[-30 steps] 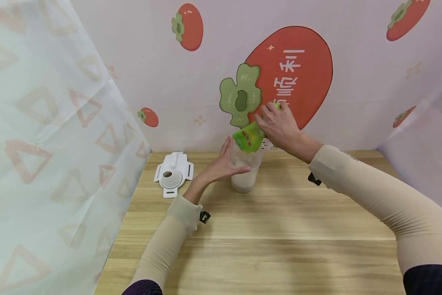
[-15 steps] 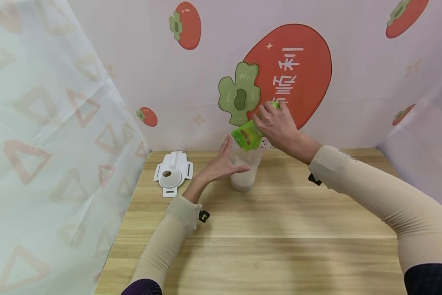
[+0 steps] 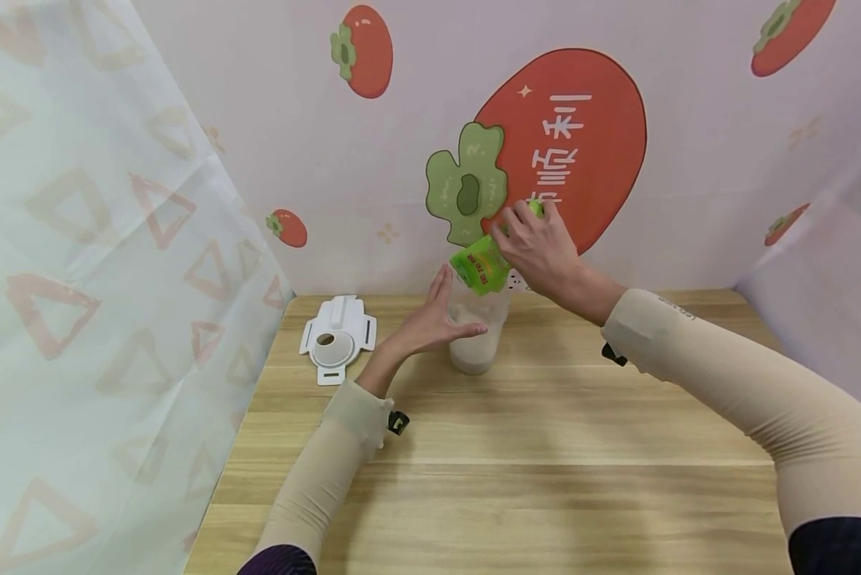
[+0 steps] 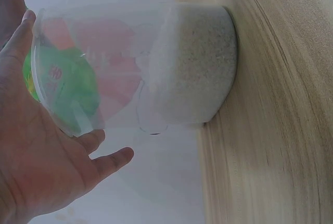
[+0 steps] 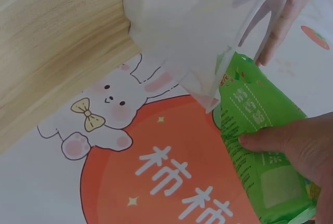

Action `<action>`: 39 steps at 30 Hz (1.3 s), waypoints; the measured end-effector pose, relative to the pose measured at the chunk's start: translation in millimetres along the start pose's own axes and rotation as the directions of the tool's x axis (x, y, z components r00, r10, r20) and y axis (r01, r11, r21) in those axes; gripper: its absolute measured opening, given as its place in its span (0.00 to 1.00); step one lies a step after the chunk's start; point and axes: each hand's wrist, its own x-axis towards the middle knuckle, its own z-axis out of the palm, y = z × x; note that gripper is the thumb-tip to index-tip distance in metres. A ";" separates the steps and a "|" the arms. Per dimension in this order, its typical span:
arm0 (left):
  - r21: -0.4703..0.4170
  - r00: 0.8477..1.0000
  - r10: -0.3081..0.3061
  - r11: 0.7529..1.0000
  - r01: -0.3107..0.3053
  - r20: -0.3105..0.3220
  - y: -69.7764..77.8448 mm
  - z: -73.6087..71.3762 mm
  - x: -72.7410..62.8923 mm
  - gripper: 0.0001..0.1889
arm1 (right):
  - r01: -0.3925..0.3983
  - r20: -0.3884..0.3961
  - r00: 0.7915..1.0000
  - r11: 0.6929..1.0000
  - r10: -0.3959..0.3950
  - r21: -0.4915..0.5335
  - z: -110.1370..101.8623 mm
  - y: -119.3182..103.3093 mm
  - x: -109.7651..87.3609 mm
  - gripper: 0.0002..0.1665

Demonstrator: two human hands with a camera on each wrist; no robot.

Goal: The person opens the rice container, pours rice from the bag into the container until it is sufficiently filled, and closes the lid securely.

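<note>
A tall translucent plastic container [image 3: 477, 331] stands upright on the table, its lower part filled with pale grains [image 4: 195, 63] that look like rice. My left hand [image 3: 430, 323] rests at its upper left side by the rim, thumb across the front, fingers fairly straight. In the left wrist view this hand [image 4: 47, 156] is spread around the rim. My right hand [image 3: 541, 247] grips a green printed packet [image 3: 482, 265] tilted down over the container's mouth. The right wrist view shows the thumb pressed on the packet [image 5: 260, 146]. The packet's lower end overlaps the rim; any flow is unclear.
A white plastic lid with side clips and a round opening [image 3: 333, 339] lies on the wooden table [image 3: 517, 479] left of the container. Behind stands a wall covering with persimmon prints [image 3: 581, 136]. Another printed sheet [image 3: 114, 279] hangs along the left side.
The packet and both hands stay nearly in place over the container; only slight shifts show, partly from the head view moving.
</note>
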 end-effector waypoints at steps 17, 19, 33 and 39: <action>-0.016 1.000 0.005 1.000 -0.005 -0.008 0.2 0.0 -1.5 0.69 | -0.004 -0.030 1.000 1.000 0.005 0.021 4.2 0.9 -4.4 0.30; -0.017 1.000 0.006 1.000 -0.006 -0.007 0.1 0.2 -1.4 0.69 | -0.003 -0.029 1.000 1.000 0.003 0.021 4.1 1.1 -4.4 0.31; -0.033 1.000 0.014 0.999 -0.014 -0.003 -0.7 1.3 0.0 0.69 | 0.000 -0.035 0.999 1.000 0.001 0.012 4.8 1.4 -6.0 0.34; -0.034 1.000 0.005 0.999 -0.006 -0.008 1.7 0.3 -1.3 0.69 | -0.029 0.057 0.998 0.997 0.025 0.076 4.2 4.0 -6.2 0.36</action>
